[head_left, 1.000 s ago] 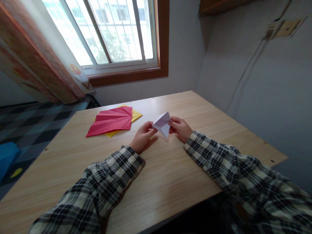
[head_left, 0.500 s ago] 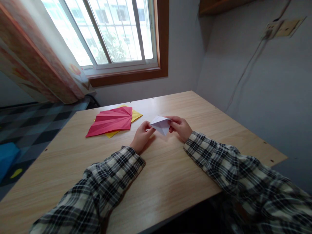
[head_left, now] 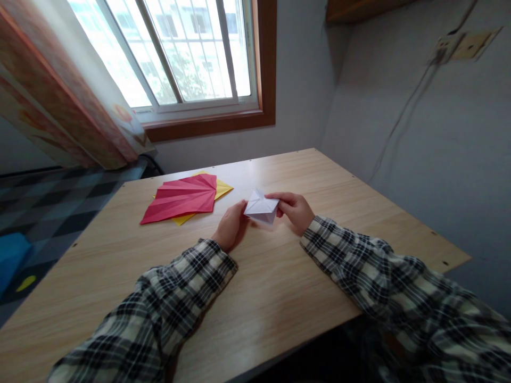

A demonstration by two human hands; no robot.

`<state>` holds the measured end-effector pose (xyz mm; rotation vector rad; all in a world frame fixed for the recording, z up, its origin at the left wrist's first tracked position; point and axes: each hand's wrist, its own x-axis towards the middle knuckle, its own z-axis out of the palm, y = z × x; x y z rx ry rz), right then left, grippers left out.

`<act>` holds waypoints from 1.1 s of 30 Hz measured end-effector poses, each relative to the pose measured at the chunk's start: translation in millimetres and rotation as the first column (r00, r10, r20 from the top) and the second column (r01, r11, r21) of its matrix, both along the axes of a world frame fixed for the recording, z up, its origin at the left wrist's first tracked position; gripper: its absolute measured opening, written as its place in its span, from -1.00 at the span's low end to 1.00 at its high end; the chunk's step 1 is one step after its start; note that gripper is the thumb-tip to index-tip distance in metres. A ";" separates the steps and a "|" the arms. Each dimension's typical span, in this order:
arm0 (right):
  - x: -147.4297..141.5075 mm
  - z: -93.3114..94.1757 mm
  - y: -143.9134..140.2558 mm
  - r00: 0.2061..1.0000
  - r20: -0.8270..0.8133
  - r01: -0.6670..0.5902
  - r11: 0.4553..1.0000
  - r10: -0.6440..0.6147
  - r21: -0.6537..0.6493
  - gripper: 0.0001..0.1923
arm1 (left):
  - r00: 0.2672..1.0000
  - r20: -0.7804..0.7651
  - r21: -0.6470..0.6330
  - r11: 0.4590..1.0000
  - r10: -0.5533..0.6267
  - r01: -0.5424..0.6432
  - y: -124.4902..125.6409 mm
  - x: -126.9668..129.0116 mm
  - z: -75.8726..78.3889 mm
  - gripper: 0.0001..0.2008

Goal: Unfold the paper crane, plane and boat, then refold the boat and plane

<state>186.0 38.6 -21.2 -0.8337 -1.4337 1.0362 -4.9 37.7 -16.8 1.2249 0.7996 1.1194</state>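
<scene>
A small room with grey walls closes in around a pale wood-grain table (head_left: 279, 298), which is set against the right-hand wall below a brown-framed window (head_left: 187, 53). A patterned orange curtain (head_left: 59, 101) hangs at the left of the window, and a yellowed wall plate (head_left: 465, 47) sits high on the right wall with a cord running down from it. The floor at the left shows a dark checked pattern, with one blue object (head_left: 10, 258) at the frame's edge.

Counted out, the table carries three pieces of paper: one red pleated sheet (head_left: 181, 199), one yellow sheet (head_left: 221, 189) lying under it with only its edges showing, and one white folded paper (head_left: 261, 207). No writing or brand can be read anywhere.

The white folded paper is held just above the middle of the table, well to the right of the red and yellow sheets. It is a compact creased form, roughly diamond-shaped, with its long axis running left to right between the two hands and one corner pointing up and away toward the window.

The left hand (head_left: 230, 226) grips the paper's left end, fingers closed against it, wrist resting on the table. The right hand (head_left: 295, 210) pinches the right end between thumb and fingers. Both forearms wear plaid sleeves.
</scene>
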 end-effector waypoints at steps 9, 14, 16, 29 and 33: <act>-1.1 2.9 -3.4 0.996 0.079 -0.039 0.992 0.030 0.118 -0.66 | 0.986 -0.163 0.088 0.996 0.031 -0.016 -6.3 -3.6 10.6 -0.62; -1.1 2.0 -4.1 0.993 0.098 -0.074 0.989 0.062 0.132 -0.68 | 0.979 -0.205 0.102 0.995 0.014 0.007 -11.1 -1.6 17.6 -0.64; -0.9 0.5 -4.1 0.991 0.117 -0.078 0.988 0.062 0.136 -0.66 | 0.981 -0.193 0.104 0.994 0.000 0.020 -10.6 -1.4 16.8 -0.64; -0.9 -3.3 -4.3 0.974 0.197 -0.142 0.982 0.116 0.124 -0.62 | 0.984 -0.171 0.096 0.994 -0.042 0.059 -9.1 -2.6 12.4 -0.65; -0.9 -4.1 -3.7 0.973 0.194 -0.146 0.984 0.124 0.104 -0.62 | 0.988 -0.146 0.083 0.995 -0.049 0.061 -8.2 -2.4 9.4 -0.68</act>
